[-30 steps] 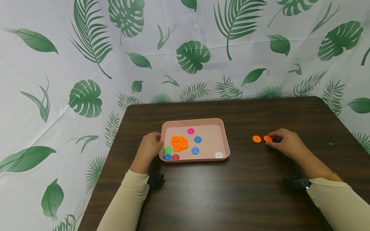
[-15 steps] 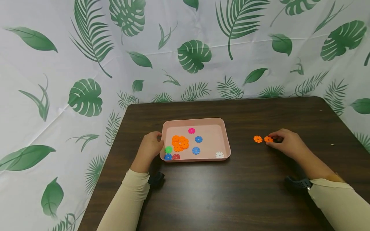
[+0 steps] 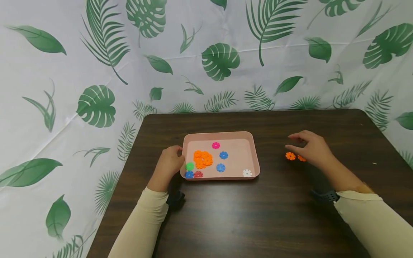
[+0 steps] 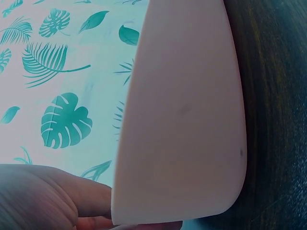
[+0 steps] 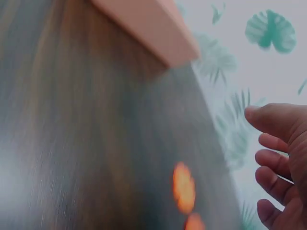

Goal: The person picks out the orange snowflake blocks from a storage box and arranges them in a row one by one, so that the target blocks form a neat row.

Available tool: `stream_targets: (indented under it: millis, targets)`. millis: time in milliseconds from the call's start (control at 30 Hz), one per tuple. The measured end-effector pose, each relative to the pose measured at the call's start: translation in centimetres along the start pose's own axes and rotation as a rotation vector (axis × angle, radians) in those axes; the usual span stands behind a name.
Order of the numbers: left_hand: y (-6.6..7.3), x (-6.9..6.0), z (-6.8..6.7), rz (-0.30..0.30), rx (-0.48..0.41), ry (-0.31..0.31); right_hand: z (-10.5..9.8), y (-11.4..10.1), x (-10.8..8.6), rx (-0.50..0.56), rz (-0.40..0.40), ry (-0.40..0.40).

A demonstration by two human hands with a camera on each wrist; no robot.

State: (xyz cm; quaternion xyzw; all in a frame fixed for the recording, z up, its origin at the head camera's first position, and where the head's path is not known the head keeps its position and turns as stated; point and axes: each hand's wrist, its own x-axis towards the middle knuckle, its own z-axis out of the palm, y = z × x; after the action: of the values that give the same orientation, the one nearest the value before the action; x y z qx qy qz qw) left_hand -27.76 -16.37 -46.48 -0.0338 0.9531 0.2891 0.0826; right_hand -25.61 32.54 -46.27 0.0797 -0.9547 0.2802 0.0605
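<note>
A pink tray (image 3: 237, 154) sits mid-table, holding a cluster of orange flower-shaped discs (image 3: 202, 159). Around that cluster lie blue (image 3: 221, 167), green (image 3: 189, 166), red (image 3: 198, 174), pink (image 3: 216, 145) and white (image 3: 247, 173) discs. My left hand (image 3: 168, 163) grips the tray's left side, its thumb seen at the wall in the left wrist view. To the right of the tray, two orange discs (image 3: 290, 156) rest side by side on the table, the second partly hidden. Above them my right hand (image 3: 312, 148) hovers with parted, relaxed fingers, holding nothing.
The dark wooden table (image 3: 219, 215) reaches back to a white cloth (image 3: 180, 71) printed with green leaves, which also hangs along the left side. Both wrists wear dark bands.
My right hand has let go of the second orange disc and lifted up and slightly left, leaving it beside the first. The left hand stays on the tray. The head view shifts slightly.
</note>
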Motion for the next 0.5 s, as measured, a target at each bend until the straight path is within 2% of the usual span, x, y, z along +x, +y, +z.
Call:
stream_targets:
  millis: [100,233,367,500]
  targets:
    - [0.0,0.2,0.0,-0.004,0.0,-0.009,0.9,-2.1,1.3,0.025,-0.067,0.036]
    - [0.0,0.3,0.1,-0.01,0.001,-0.011,2.6,-5.2,3.0,0.066,-0.158,0.045]
    - [0.0,0.4,0.1,-0.024,-0.003,-0.013,4.5,-8.4,4.5,0.111,-0.223,0.0]
    - [0.0,0.4,0.1,-0.035,-0.012,-0.014,6.7,-11.3,5.4,0.137,-0.237,-0.094]
